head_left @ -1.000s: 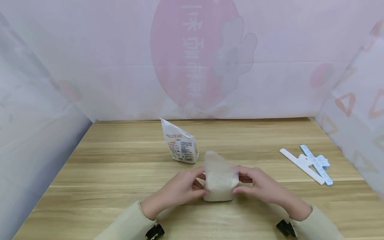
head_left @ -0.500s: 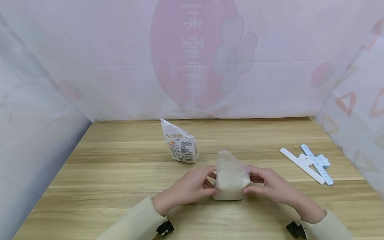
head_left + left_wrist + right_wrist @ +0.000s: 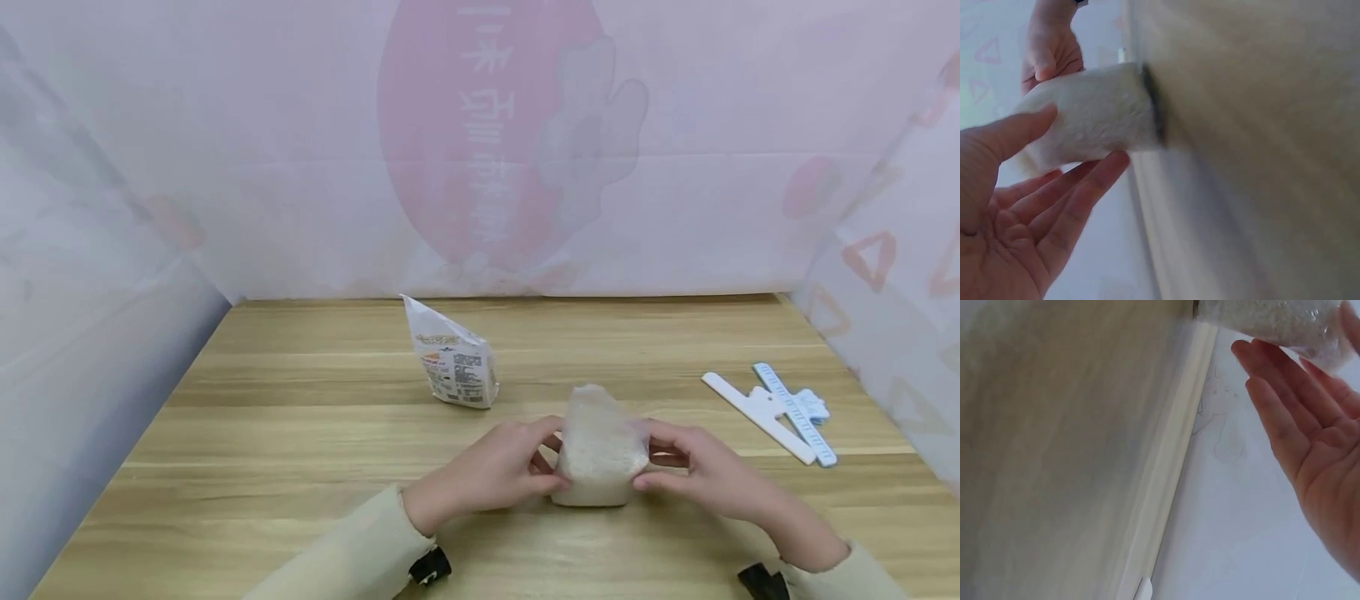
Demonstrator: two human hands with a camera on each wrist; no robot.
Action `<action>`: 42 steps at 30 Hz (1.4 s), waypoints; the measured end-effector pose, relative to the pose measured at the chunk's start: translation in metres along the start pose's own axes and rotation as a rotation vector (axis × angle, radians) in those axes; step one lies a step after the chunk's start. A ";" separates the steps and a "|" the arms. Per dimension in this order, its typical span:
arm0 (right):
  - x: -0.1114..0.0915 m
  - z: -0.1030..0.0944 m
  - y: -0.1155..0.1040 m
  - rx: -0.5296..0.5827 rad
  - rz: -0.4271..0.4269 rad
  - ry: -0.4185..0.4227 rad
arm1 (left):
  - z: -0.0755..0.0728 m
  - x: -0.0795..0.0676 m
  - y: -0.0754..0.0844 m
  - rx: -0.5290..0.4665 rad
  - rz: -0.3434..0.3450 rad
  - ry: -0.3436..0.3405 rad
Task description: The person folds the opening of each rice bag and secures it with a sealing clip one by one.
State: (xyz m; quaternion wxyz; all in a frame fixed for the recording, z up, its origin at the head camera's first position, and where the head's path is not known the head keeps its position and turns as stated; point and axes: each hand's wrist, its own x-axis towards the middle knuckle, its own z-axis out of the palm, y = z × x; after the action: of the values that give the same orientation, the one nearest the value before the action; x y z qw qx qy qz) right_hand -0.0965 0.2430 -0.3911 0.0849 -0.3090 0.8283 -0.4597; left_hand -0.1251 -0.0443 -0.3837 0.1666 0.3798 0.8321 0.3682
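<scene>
A see-through plastic bag of pale grains [image 3: 598, 458] stands upright close on the wooden table, its top narrowing to a loose tip. On its left side my left hand [image 3: 498, 471] holds it, thumb toward the near face and fingers along the side. My right hand [image 3: 705, 475] holds the opposite side in the same way. The left wrist view shows the bag [image 3: 1097, 112] between the left thumb and fingers, with the other hand [image 3: 1054, 53] beyond. In the right wrist view, the right hand's fingers [image 3: 1285, 412] lie along the bag [image 3: 1272, 322], which is cut off by the frame.
A white printed packet [image 3: 457, 367] stands farther back, left of the bag. At the right lie a white clip [image 3: 757, 412] and a blue patterned clip [image 3: 795, 414], overlapping. Cloth walls [image 3: 300, 167] enclose the wooden table [image 3: 285, 433] at the back and sides.
Both hands have shifted to the right with the bag between them, keeping it upright. The printed packet and the clips stay in their places.
</scene>
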 end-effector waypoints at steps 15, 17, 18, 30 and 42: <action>0.006 -0.015 -0.005 0.090 -0.111 0.218 | -0.044 0.012 0.037 -0.014 0.072 0.244; 0.008 -0.013 -0.005 0.102 -0.122 0.227 | -0.042 0.016 0.039 -0.016 0.092 0.257; 0.009 -0.013 -0.005 0.108 -0.131 0.229 | -0.041 0.018 0.041 -0.016 0.099 0.262; 0.020 -0.006 -0.004 0.149 -0.229 0.253 | -0.041 0.029 0.049 -0.023 0.082 0.282; 0.020 -0.007 -0.002 0.148 -0.235 0.282 | -0.038 0.033 0.050 -0.017 0.104 0.317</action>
State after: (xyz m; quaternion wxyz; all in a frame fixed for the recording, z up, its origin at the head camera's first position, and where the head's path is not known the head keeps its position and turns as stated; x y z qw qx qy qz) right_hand -0.1149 0.2351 -0.3825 -0.0636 -0.3289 0.7542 -0.5648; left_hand -0.1427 -0.0162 -0.3213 0.0172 0.3580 0.8242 0.4384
